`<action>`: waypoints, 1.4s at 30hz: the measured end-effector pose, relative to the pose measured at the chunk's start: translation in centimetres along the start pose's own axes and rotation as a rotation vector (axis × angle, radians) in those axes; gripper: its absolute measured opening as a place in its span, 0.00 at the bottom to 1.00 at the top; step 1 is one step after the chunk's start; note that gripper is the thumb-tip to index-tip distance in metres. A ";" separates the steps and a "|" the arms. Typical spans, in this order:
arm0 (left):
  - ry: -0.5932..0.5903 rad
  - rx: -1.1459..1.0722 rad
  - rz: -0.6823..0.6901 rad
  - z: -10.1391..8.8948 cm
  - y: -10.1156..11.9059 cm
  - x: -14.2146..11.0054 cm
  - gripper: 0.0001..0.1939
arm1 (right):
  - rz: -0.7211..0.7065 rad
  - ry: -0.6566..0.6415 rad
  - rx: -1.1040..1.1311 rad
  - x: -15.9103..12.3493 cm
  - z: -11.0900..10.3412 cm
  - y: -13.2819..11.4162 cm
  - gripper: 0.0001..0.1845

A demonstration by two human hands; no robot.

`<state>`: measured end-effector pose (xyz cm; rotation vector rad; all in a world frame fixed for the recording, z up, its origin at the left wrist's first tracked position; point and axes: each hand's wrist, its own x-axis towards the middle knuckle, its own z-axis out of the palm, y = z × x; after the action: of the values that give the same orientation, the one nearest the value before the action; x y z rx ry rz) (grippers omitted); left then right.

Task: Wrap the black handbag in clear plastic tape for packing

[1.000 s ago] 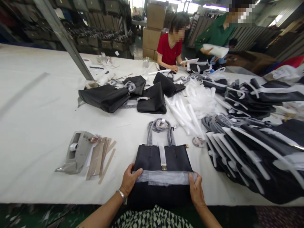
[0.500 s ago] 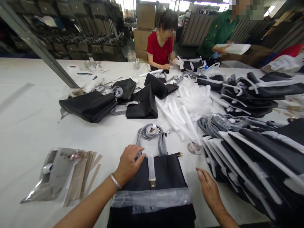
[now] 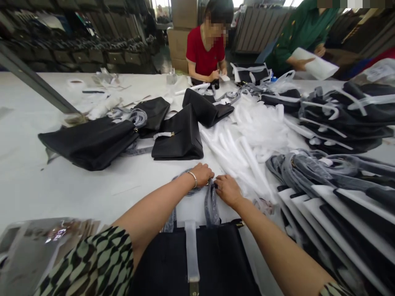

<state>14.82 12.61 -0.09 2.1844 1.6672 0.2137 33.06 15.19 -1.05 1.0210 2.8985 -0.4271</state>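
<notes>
A black handbag point(image 3: 225, 259) lies flat in front of me, a pale wrap strip point(image 3: 191, 250) running down its flap to a metal clasp point(image 3: 194, 288). Above its top edge, the grey plastic-wrapped strap point(image 3: 211, 205) reaches away from me. My left hand point(image 3: 201, 174), with a bracelet at the wrist, is closed on the far part of that strap and hides much of its coil. Close beside it, the fingers of my right hand point(image 3: 227, 190) pinch the strap near a small dark end piece. The exact grip of both hands is partly hidden.
To the right is a stack of black bags point(image 3: 339, 230) with wrapped straps. White padding rolls point(image 3: 247, 152) lie beyond my right hand. Several black bags point(image 3: 182, 135) sit further back. A plastic bag point(image 3: 27, 250) is at left. Two people work across the table.
Both hands have moved forward from the bag's sides to the strap and closed there. My view has shifted, and the clear plastic band across the bag is no longer visible.
</notes>
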 end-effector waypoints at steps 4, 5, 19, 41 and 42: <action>-0.035 -0.007 -0.002 -0.1 -0.3 -0.1 0.09 | -0.065 -0.058 -0.044 -1.1 -0.8 0.4 0.08; -0.032 -0.007 -0.005 -0.3 -0.3 -0.2 0.09 | -0.086 -0.066 -0.076 -1.5 -1.0 0.3 0.08; 0.037 0.047 -0.065 -1.4 0.8 -1.5 0.14 | -0.294 -0.202 -0.175 -7.6 -3.4 -2.3 0.14; 0.290 -0.136 -0.218 -0.5 4.9 -6.0 0.20 | -0.070 -0.439 -0.179 -10.1 -7.2 -0.5 0.14; 0.296 -0.217 -0.245 -0.3 5.7 -6.6 0.17 | -0.003 -0.418 -0.097 -10.8 -7.3 -0.4 0.15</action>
<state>17.94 5.08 3.14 1.8382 1.9467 0.6433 41.67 10.33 7.40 0.8003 2.5208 -0.4344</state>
